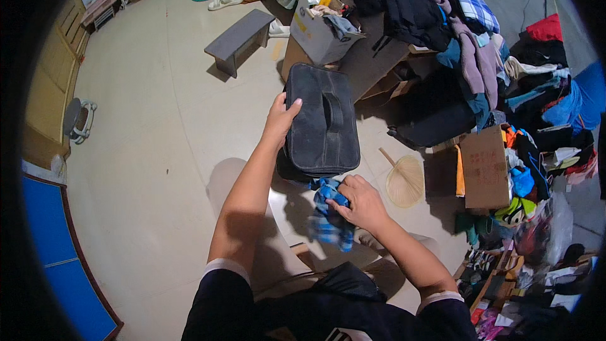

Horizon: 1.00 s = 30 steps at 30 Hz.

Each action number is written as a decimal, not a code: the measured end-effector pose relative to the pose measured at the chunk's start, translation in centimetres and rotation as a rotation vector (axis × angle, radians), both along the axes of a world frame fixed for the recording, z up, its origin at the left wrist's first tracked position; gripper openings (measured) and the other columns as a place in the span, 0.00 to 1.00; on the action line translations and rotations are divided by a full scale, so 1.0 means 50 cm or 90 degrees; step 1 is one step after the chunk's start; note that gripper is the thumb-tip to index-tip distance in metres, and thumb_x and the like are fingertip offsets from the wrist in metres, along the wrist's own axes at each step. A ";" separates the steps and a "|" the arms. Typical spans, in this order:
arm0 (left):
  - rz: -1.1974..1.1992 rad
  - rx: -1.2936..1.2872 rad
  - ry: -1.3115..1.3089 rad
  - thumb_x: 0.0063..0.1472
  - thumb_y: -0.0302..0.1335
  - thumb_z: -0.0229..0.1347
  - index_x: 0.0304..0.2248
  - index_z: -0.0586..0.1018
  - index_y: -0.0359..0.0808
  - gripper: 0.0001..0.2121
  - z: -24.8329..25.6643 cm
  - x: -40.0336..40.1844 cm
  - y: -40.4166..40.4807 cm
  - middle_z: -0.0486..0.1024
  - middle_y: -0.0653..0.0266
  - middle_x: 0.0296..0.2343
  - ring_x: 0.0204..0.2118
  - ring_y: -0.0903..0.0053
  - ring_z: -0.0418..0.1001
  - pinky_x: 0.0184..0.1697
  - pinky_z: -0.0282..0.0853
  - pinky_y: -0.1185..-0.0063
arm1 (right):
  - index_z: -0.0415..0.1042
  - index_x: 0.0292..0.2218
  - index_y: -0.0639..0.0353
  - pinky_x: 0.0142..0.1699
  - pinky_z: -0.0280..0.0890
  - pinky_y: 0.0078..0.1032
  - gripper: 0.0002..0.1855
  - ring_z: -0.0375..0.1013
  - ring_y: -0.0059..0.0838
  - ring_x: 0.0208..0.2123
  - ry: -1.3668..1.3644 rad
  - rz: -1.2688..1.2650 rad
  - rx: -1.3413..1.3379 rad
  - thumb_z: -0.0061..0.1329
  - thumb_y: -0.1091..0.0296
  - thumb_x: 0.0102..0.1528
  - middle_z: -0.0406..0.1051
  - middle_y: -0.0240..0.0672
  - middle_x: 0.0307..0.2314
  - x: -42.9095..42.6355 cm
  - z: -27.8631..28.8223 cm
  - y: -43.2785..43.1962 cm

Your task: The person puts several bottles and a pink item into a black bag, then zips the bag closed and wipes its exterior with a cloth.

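Note:
A black zippered case with a top handle (323, 121) is held up in front of me. My left hand (280, 121) grips its left side, the thumb lying on the lid. Just below the case's near edge, my right hand (362, 201) holds a bunched blue plaid cloth (331, 215), whose lower part hangs down and looks blurred. Whether the cloth touches the underside of the case cannot be seen. The far fingers of my left hand are hidden behind the case.
A low grey bench (240, 35) stands ahead. Beside the table, a white box (317, 31) holds clothes. A palm-leaf fan (405, 181) lies on the floor to the right, near an open cardboard box (485, 168) with clothes. A stool (79, 121) stands far left.

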<state>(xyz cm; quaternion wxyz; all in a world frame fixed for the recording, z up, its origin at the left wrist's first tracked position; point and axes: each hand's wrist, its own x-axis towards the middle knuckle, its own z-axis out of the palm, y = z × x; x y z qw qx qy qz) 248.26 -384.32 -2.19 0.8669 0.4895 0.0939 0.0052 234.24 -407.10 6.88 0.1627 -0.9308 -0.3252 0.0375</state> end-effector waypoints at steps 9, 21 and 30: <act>0.158 0.736 -0.101 0.53 0.26 0.58 0.51 0.64 0.34 0.26 0.036 -0.130 0.005 0.65 0.48 0.43 0.47 0.61 0.67 0.50 0.64 0.70 | 0.64 0.44 0.64 0.49 0.62 0.31 0.21 0.67 0.44 0.42 0.143 -0.297 0.352 0.54 0.69 0.50 0.65 0.47 0.38 -0.006 -0.202 -0.102; 0.065 0.729 -0.133 0.56 0.30 0.55 0.63 0.48 0.40 0.38 0.000 -0.217 -0.073 0.37 0.41 0.62 0.64 0.47 0.39 0.64 0.41 0.63 | 0.73 0.28 0.58 0.38 0.65 0.34 0.16 0.73 0.42 0.31 0.229 -0.507 0.374 0.53 0.53 0.52 0.74 0.45 0.26 0.023 -0.228 0.000; -0.062 0.938 -0.230 0.47 0.38 0.64 0.61 0.56 0.47 0.43 0.016 -0.214 -0.083 0.38 0.52 0.64 0.66 0.56 0.35 0.62 0.35 0.51 | 0.66 0.34 0.60 0.36 0.64 0.22 0.16 0.68 0.22 0.28 0.263 -0.504 0.629 0.58 0.64 0.50 0.68 0.31 0.25 0.022 -0.254 0.017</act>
